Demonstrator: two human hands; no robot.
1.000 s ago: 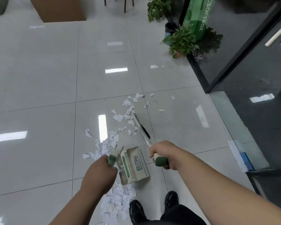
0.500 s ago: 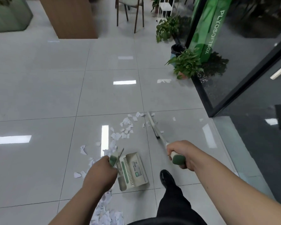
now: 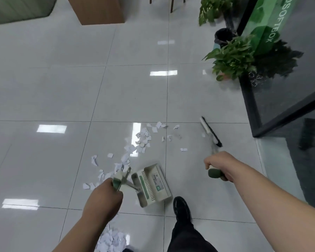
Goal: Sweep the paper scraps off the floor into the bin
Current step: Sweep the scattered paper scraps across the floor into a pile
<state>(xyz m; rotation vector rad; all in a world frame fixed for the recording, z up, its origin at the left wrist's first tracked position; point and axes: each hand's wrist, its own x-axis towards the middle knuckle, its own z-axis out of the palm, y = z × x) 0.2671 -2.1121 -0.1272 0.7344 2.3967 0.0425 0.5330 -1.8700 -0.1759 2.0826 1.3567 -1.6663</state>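
White paper scraps [image 3: 143,140] lie scattered across the glossy floor tiles, with a denser heap [image 3: 111,240] near my left forearm at the bottom. My left hand [image 3: 103,199] grips the green handle of a beige dustpan [image 3: 153,184] that sits on the floor in front of my foot. My right hand [image 3: 220,166] grips the green end of a broom handle. The broom head [image 3: 210,131], white with dark bristles, is on the floor to the right of the scraps, apart from them. A dark bin [image 3: 224,37] stands far back by the plants.
Potted plants [image 3: 233,59] stand along a dark glass wall [image 3: 284,88] on the right. A brown wooden block [image 3: 96,10] and chair legs [image 3: 172,3] are at the back. My black shoe [image 3: 182,209] and trouser leg are just right of the dustpan.
The broom head has swung from the middle of the scraps out to the right. My right hand moved right with it. My foot stepped forward beside the dustpan.
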